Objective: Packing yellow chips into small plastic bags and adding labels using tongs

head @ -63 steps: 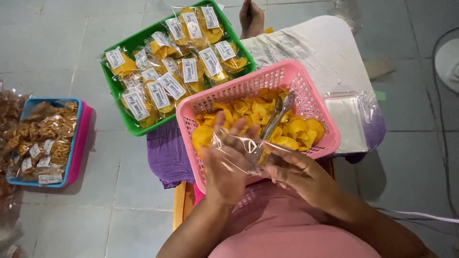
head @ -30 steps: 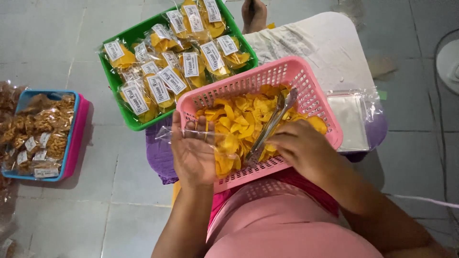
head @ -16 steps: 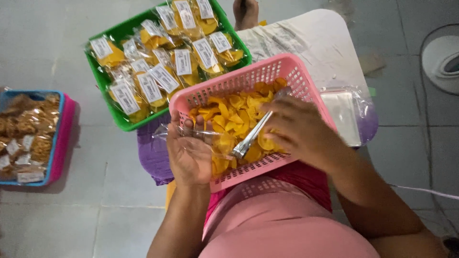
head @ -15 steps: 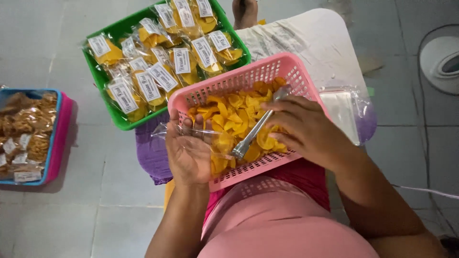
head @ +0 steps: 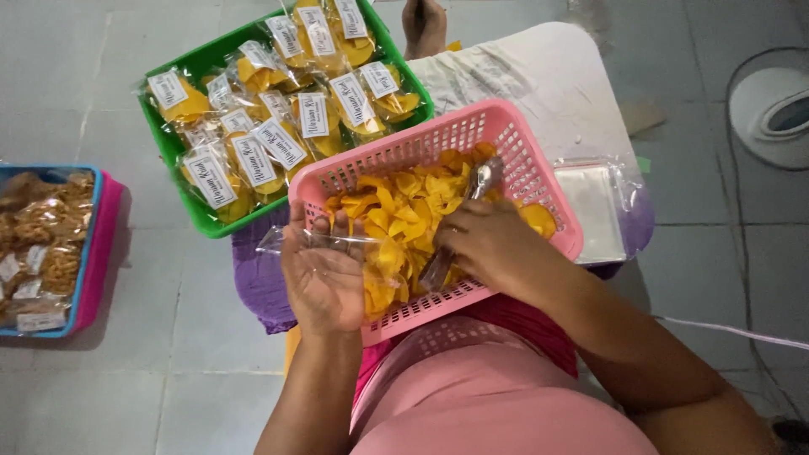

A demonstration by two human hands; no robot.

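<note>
Nearest us, our lap in pink cloth carried the pink basket point(head: 539, 181), its near rim resting against our body. Our left hand point(head: 318, 274) sat at the basket's near-left edge, fingers curled around a clear plastic bag point(head: 337, 246) held open across the rim, partly over the chips. Our right hand point(head: 484, 244) was inside the basket, closed around metal tongs point(head: 459, 223) that pointed down-left toward the bag's mouth; the tong tips lay among the yellow chips point(head: 404, 198), just beside the bag. Chips filled most of the basket floor, little free room inside; the hands were near each other, the tongs between them.

Under the basket a purple cloth point(head: 261, 282) stuck out to the left. Right of the basket, touching its far-right side, lay a stack of empty clear bags point(head: 594, 206) on a white-covered bench point(head: 539, 76).

Farther out, the green tray point(head: 181, 72) of sealed, labelled chip packets sat just beyond the basket's far-left corner, nearly touching. Well apart on the left, a blue-and-pink tray point(head: 93, 253) held brown snack packets. Bare tiled floor point(head: 84, 101) was open between the trays.
</note>
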